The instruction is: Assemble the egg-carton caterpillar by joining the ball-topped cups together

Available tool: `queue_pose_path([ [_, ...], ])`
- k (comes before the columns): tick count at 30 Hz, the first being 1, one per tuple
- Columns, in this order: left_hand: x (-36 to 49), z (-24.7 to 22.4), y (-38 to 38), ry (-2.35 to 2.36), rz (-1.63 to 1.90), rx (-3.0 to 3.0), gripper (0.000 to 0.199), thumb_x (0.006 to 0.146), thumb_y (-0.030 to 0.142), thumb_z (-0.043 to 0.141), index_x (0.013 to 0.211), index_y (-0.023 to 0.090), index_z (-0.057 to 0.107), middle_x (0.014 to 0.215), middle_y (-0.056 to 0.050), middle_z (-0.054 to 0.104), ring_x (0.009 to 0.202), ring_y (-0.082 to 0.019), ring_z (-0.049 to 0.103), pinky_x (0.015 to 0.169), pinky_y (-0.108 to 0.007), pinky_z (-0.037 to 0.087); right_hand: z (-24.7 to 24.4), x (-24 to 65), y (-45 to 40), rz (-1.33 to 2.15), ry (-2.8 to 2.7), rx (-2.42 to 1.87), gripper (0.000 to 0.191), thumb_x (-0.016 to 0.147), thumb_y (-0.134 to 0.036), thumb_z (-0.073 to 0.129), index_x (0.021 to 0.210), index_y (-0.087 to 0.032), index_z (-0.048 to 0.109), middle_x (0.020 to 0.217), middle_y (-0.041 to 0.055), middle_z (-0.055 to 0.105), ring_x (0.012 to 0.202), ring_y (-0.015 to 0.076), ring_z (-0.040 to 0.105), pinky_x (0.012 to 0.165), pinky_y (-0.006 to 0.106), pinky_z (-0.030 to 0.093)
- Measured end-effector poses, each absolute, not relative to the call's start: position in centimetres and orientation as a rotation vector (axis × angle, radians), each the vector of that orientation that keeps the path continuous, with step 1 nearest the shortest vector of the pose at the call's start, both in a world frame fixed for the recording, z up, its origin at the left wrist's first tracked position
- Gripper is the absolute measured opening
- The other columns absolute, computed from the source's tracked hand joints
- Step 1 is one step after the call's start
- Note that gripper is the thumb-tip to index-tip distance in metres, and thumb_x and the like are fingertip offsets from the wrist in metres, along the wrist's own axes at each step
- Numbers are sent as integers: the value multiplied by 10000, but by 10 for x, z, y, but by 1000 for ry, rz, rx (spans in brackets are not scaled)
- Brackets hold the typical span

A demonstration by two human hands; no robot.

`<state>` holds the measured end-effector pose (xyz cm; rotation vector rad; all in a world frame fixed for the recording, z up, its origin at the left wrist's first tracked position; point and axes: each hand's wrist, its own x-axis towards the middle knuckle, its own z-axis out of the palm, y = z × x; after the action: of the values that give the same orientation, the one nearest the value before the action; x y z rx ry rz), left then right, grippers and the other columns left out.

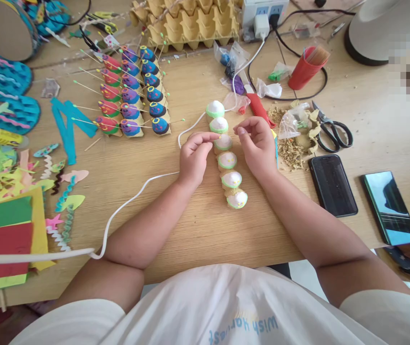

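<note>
A row of several egg-carton cups [227, 160] with white tops and light green rims runs down the table between my hands. Some of the nearer cups carry tiny yellow bits on the white. My left hand [196, 155] is beside the third cup from the far end, thumb and fingers close together. At its index fingertip shows a tiny yellow bit [219, 137], likely clay. Across the row, my right hand [257, 146] has its fingers curled, thumb and index fingertip nearly meeting. Whatever it may pinch is too small to make out.
Painted egg-carton cups [131, 96] with thin sticks stand at the left. Scissors [332, 129], a black phone [333, 184] and a second phone [391, 207] lie right. A white cable [133, 203] crosses the table. Egg trays [193, 24] and a red cup [303, 72] stand behind.
</note>
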<state>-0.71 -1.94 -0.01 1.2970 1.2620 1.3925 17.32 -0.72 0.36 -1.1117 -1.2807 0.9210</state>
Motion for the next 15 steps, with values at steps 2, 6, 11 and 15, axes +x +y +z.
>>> queue_pose_path([
  [2, -6, -1, -19, 1244, 1402, 1279, 253, 861, 171, 636, 951, 268, 853, 1033, -16, 833, 1099, -219, 763, 1067, -365, 612, 3, 174, -6, 930, -1249, -1079, 405, 1004, -709, 723, 1080, -316, 656, 1084, 31, 749, 1069, 212, 743, 971, 402, 671],
  [6, -4, -2, -19, 1219, 1406, 1282, 224, 868, 193, 665, 963, 267, 854, 1052, -18, 824, 1100, -213, 761, 1061, -360, 609, 3, 174, -5, 983, -1246, -1063, 459, 1001, -769, 678, 1137, -332, 650, 1100, 41, 757, 1048, 211, 752, 895, 384, 675],
  [11, -4, -4, -18, 1216, 1399, 1225, 211, 862, 206, 676, 975, 267, 844, 1068, -12, 828, 1095, -206, 771, 1057, -355, 619, 2, 175, -5, 1036, -1254, -1055, 519, 969, -819, 680, 1128, -327, 634, 1010, 14, 756, 850, 166, 722, 739, 332, 625],
  [15, -3, -5, -18, 1203, 1406, 1207, 208, 857, 193, 683, 971, 267, 841, 1057, -12, 826, 1076, -200, 774, 1029, -345, 621, 3, 175, -4, 1089, -1191, -1022, 554, 898, -830, 762, 1034, -308, 637, 939, -7, 752, 749, 139, 678, 668, 302, 577],
])
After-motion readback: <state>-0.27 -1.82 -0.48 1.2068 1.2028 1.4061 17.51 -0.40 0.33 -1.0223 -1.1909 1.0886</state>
